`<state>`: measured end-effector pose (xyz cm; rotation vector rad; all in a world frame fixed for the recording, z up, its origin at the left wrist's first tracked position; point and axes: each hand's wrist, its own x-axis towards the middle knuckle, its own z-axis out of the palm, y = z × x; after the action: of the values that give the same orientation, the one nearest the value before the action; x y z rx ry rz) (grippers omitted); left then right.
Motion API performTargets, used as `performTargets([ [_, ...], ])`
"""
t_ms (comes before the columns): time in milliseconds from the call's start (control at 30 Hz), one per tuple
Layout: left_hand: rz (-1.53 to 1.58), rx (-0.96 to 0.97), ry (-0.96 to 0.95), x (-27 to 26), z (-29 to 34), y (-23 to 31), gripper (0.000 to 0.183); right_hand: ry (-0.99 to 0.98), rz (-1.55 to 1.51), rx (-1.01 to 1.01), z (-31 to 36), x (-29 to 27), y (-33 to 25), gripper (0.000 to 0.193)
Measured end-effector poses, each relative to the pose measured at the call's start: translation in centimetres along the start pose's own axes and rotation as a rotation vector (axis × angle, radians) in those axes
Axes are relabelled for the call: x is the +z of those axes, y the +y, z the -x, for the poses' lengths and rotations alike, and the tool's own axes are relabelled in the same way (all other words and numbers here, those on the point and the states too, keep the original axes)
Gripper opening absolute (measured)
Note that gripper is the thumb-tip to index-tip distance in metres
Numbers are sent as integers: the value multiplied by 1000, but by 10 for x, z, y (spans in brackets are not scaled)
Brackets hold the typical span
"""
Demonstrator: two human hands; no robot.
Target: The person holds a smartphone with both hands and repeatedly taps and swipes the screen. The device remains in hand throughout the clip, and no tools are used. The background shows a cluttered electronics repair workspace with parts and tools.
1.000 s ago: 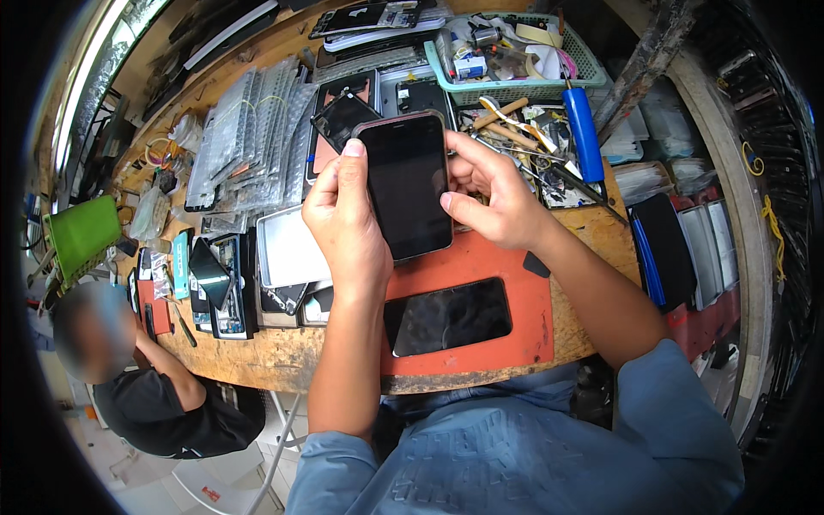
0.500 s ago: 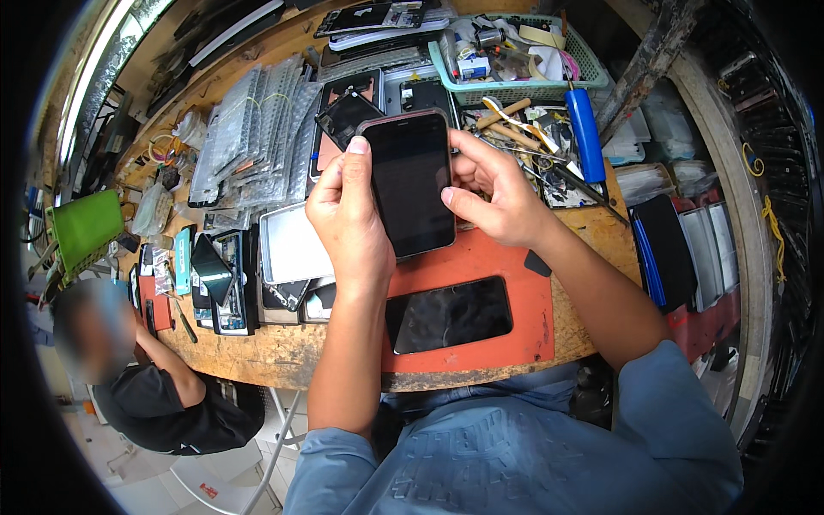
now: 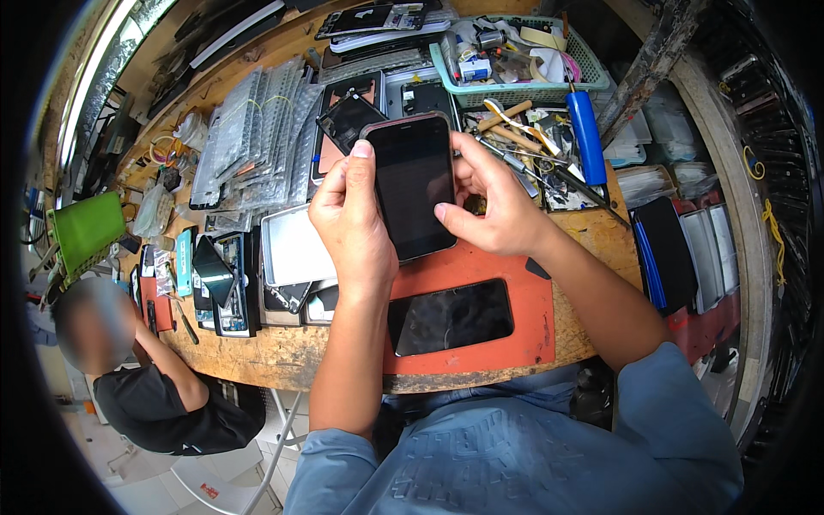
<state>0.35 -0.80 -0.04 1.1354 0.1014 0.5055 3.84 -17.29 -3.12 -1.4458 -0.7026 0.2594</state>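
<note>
Two smartphones here. Held smartphone [image 3: 414, 184]: dark glossy screen, rounded corners, slightly tilted, above far part of orange-red mat [image 3: 534, 313]. Left hand [image 3: 356, 223] grips its left side, thumb on front; right hand [image 3: 493, 206] closes fingers on its right side. Second smartphone [image 3: 451, 318], black, lies near, on mat. One mint basket [image 3: 532, 97], far right. Mat's near edge almost reaches workbench [image 3: 249, 359] edge; mat margin shows right of second smartphone

Dressed in a muted-blue T-shirt [image 3: 558, 455] with short sleeves [image 3: 674, 386], embossed lettering [image 3: 455, 468] across its front, blue trousers [image 3: 528, 391] beyond it.
</note>
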Motion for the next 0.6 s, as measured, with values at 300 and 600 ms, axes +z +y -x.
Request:
performTargets([
  [300,5,-20,17,2,0,1,23,72,22,-91,-1,5,7,73],
  [600,-10,-10,-5,-3,-1,-2,23,11,-13,-27,0,1,3,76],
])
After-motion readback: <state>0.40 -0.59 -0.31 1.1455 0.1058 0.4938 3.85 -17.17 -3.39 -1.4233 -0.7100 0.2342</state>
